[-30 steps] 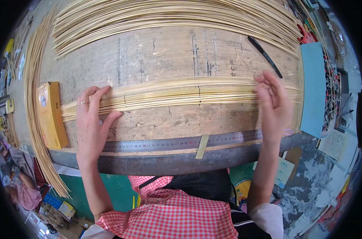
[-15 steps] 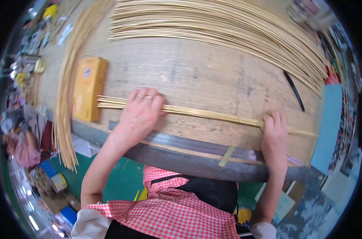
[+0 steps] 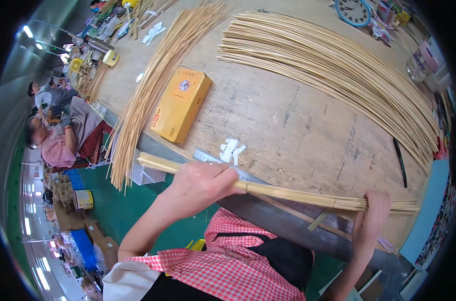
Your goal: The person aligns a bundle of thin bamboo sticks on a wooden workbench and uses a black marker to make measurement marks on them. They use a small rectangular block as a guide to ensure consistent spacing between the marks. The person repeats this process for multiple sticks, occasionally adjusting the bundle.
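A narrow bundle of thin straw-coloured strips (image 3: 298,194), bamboo or reed by their look, lies crosswise along the near edge of the table. My left hand (image 3: 200,184) is closed round it near its left end, which sticks out past the knuckles. Further right, my right hand (image 3: 373,213) grips the same bundle close to its other end, where the strips fan slightly near a light blue panel (image 3: 430,208). Under the bundle, partly covered, a steel ruler (image 3: 245,175) runs along the edge. A white cut-out piece (image 3: 231,150) rests beside the ruler.
A yellow box (image 3: 182,105) stands beyond my left hand, with a long sheaf of pale strips (image 3: 147,95) hanging over the edge beside it. A large pile of sticks (image 3: 333,62) covers the far side. A black pen (image 3: 400,163), clock (image 3: 353,11) and jar (image 3: 421,65) lie rightward. People (image 3: 62,143) sit at left.
My view has swung leftward. The bundle's left end now sits over the table's front edge, clear of the yellow box, and tilts down to the right. Both hands keep hold; the white cut-out has come into sight.
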`<state>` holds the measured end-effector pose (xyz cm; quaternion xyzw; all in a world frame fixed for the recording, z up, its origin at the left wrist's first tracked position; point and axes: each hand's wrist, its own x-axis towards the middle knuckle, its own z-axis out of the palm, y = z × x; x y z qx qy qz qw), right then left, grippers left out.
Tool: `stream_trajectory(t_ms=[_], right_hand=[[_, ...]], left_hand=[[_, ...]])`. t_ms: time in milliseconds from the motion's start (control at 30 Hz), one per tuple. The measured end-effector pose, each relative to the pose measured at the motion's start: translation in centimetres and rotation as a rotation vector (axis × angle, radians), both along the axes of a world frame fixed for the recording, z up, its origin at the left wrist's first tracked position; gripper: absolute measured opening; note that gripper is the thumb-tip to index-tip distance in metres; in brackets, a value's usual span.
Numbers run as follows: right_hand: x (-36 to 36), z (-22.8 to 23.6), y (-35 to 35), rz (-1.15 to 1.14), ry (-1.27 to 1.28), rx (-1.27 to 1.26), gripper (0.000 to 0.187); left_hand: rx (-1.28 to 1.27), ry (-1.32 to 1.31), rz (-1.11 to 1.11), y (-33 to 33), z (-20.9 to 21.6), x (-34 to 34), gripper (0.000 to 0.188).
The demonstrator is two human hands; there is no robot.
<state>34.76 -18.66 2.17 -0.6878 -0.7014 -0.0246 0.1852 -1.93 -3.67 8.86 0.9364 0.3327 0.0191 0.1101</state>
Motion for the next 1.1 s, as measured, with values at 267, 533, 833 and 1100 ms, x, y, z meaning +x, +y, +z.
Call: stream_trajectory(t_ms=[267, 533, 833, 1100], right_hand=[[-2.2, 3.4, -0.2, -0.119, 0.074, 0.646, 0.049], [-3.9, 1.9, 1.1, -0.173, 0.155, 0.454, 0.042], [-4.8, 1.1, 2.5, -0.191, 0.209, 0.389, 0.036], [-5.0, 0.4, 3.4, -0.167, 0.217, 0.33, 0.033]], left_hand=[[0.04, -0.221, 0.575, -2.9, 4.4, -8.0, 0.025], [0.484, -0.233, 1.087, -0.7, -0.2, -21.2, 0.031], [0.615, 0.04, 1.207, 5.3, -4.2, -29.0, 0.028], [0.497, -0.102, 1.092, 7.6, -6.7, -29.5, 0.028]])
